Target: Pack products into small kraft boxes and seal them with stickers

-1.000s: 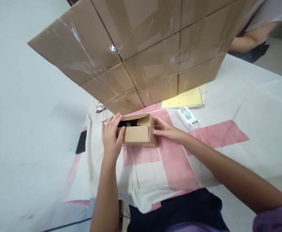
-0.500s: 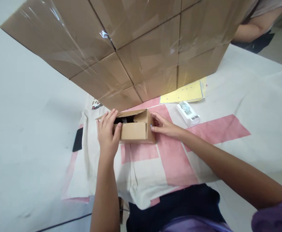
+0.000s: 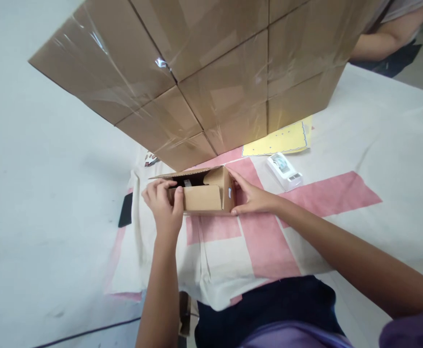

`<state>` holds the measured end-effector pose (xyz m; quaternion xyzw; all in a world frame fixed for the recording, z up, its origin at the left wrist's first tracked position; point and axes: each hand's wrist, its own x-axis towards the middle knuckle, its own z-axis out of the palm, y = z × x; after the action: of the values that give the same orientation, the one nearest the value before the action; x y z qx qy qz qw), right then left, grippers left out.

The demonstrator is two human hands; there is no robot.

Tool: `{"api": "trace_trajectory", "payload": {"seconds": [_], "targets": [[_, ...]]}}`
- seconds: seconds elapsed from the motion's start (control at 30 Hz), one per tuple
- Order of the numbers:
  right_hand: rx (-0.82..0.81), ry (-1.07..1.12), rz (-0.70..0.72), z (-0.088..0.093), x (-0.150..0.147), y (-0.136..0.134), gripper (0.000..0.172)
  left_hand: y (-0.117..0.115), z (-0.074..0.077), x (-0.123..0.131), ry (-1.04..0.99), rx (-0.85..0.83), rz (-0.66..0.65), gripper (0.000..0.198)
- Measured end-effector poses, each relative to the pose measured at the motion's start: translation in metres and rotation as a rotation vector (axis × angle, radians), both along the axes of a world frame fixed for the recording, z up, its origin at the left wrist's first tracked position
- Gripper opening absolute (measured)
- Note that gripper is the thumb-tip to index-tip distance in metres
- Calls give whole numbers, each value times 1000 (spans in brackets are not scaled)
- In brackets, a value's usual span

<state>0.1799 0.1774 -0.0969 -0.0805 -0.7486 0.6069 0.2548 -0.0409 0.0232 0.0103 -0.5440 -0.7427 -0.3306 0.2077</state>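
Observation:
A small brown cardboard box (image 3: 204,198) lies in front of me with its lid flap partly raised. Through the gap I see a dark inside and a small pale piece that I cannot make out. My left hand (image 3: 164,200) grips the box's left end, thumb on the front wall and fingers bent over the opening's edge. At the right end my right hand (image 3: 253,195) holds the box between the thumb, low at the front corner, and fingers at the back corner. A small bluish mark shows on that end.
Behind the box rises a stack of cartons (image 3: 226,82) wrapped in clear film. A white device with a small screen (image 3: 284,172) and a yellow sheet (image 3: 278,139) lie to the right on a pink-and-white cloth (image 3: 269,246). A black flat object (image 3: 126,210) is at left. Another person's arm (image 3: 388,38) shows top right.
My left fingers have come down from the lid flap and curled at the opening. My right thumb has slid down from the end face to the lower corner, uncovering the bluish mark.

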Motion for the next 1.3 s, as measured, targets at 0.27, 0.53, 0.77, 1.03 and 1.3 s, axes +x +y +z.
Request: {"api": "trace_trajectory", "payload": {"seconds": [0.27, 0.53, 0.77, 1.03, 1.3], "targets": [[208, 73, -183, 33, 8, -8, 116, 0, 20, 2, -243, -37, -256, 16], [520, 133, -375, 83, -6, -24, 84, 15, 22, 13, -186, 87, -171, 13], [593, 233, -492, 60, -29, -31, 35, 26, 23, 11, -187, -210, -137, 13], [625, 175, -467, 51, -28, -21, 44, 20, 21, 5, -361, -262, -202, 16], [667, 130, -521, 47, -28, -16, 53, 23, 18, 0, -484, -234, -247, 15]]}}
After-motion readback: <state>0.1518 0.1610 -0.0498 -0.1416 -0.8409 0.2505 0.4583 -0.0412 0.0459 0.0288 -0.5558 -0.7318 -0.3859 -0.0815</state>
